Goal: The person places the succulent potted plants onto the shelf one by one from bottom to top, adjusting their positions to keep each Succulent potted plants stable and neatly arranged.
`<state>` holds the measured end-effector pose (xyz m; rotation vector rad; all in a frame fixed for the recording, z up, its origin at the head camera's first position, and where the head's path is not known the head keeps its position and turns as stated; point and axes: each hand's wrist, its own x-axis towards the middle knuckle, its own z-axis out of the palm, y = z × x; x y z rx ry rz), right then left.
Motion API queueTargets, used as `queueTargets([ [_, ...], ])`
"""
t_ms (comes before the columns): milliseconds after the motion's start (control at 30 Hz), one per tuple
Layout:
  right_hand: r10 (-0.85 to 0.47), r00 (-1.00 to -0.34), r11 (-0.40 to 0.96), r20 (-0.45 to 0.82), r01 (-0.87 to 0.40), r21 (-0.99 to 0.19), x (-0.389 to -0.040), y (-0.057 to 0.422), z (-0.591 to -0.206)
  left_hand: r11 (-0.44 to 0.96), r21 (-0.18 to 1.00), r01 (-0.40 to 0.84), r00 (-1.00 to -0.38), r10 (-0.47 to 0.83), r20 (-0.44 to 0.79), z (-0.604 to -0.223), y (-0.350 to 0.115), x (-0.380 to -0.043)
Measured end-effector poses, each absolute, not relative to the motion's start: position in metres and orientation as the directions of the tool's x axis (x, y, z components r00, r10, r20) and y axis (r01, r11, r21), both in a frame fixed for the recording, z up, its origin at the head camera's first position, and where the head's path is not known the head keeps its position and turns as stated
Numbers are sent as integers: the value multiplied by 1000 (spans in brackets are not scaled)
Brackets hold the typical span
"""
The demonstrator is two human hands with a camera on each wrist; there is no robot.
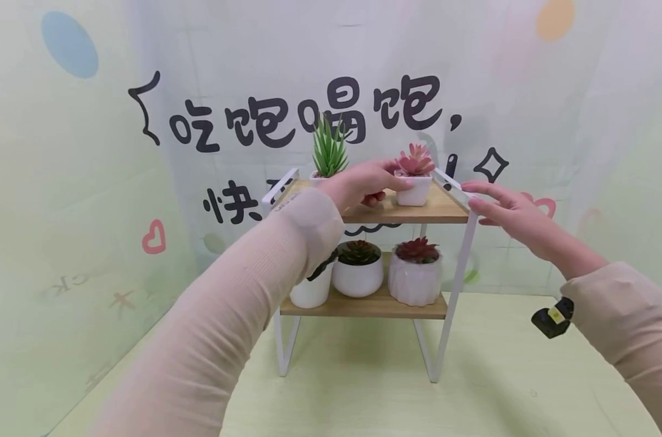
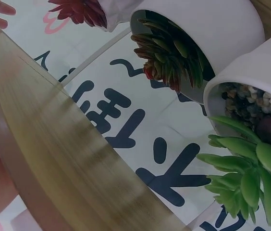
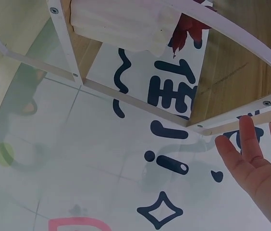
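A pink succulent in a square white pot stands on the right part of the shelf rack's wooden top board. My left hand grips it from the left, thumb across the pot's front; its other fingers are partly hidden. At the rack's right side, my right hand rests its extended fingertips at the white metal side rail. The right wrist view shows this right hand with fingers spread beside the frame. A spiky green plant sits at the top board's left, its pot mostly behind my left hand.
The lower board holds a dark red succulent in a ribbed white pot, a dark green succulent in a round white pot, and a white pot whose green plant shows in the left wrist view. Behind hangs a printed curtain.
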<state>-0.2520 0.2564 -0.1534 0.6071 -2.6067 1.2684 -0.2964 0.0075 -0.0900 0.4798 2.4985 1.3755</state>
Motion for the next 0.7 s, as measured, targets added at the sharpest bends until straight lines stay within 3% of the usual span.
queueTargets([
  [233,-270,-903,564,335,-430,-705,-253,255,-152,474,869,142,-922,384,-59,-93,6,-292],
  [500,-277,-904,573,326,-428,-699,-255,254,-152,531,814,237,-919,395,9,-91,-7,-268],
  [700,-281,-904,578,323,-428,-695,-255,254,-151,523,757,391,-895,410,179,-85,-36,-230],
])
